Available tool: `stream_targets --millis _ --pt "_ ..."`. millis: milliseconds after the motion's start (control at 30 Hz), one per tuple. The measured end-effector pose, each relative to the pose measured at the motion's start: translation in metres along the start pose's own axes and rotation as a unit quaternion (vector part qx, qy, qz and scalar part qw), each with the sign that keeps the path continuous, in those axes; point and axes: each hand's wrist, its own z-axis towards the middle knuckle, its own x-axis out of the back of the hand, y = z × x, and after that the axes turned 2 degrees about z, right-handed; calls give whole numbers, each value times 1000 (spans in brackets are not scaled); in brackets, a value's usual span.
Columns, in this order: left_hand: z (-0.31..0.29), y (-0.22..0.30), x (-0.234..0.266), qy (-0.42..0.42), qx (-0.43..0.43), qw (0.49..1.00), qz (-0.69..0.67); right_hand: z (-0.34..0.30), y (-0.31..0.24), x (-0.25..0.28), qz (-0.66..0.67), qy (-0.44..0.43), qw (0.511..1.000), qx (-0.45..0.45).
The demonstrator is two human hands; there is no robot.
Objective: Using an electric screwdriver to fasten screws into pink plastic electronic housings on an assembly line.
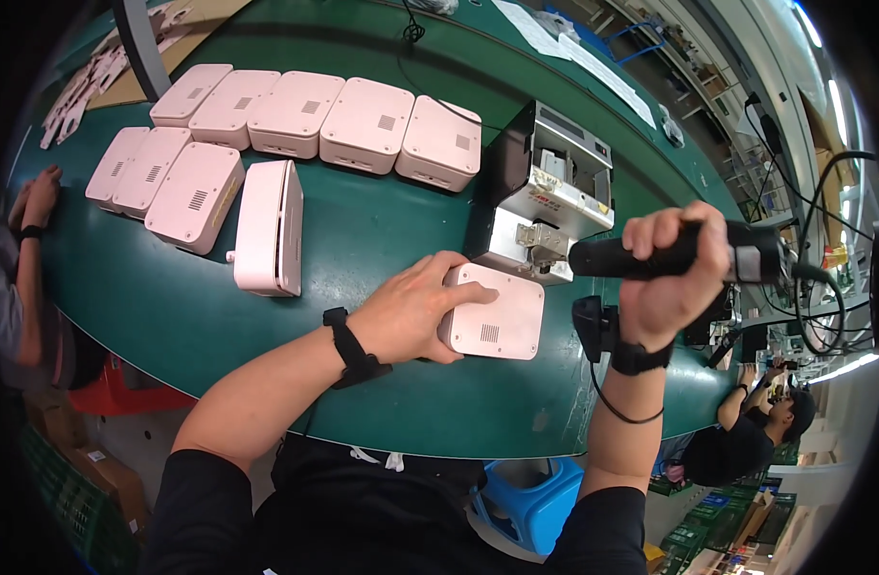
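Observation:
My left hand (415, 302) grips the left side of a pale pinkish-white plastic box (514, 331) lying on the bench, its thumb resting on top. The box has rounded corners, a slotted vent and small holes near its corners. In my right hand (681, 278) is a black electric screwdriver (607, 257) with a cord at its back end. Its front end points left, toward a metal screw feeder (516, 216) just behind the box. The tool's tip is hard to make out against the feeder's metal front.
Several similar boxes (367, 120) stand in rows at the back left of the green bench (363, 220). One box (267, 225) stands on its side, partly open. Flat cut pieces (99, 81) lie far left. Other people (746, 431) sit at right and left. A blue stool (530, 508) is below.

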Motion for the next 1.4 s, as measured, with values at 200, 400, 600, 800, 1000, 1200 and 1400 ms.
stream_targets --millis 200,400,600,800,1000,1200,1400 --pt "-3 -4 1 0 10 1000 -10 -9 6 -2 -29 -18 995 -90" --pt "-6 -7 2 5 9 1000 -3 -34 -15 -26 16 -67 996 -55" --pt "-3 -5 0 7 3 1000 -5 8 -3 -13 -47 7 999 -2" --pt "-6 -7 0 2 13 1000 -3 6 3 -13 -6 -4 996 -91" --pt "-7 -9 3 3 12 999 -30 -44 -30 -39 65 -69 989 -110" --pt "-4 -9 -4 22 -1 1000 -22 -67 -47 -54 18 -103 987 -122" --pt "-4 -10 -4 35 -2 999 -36 -81 -34 -62 -15 -101 981 -165"
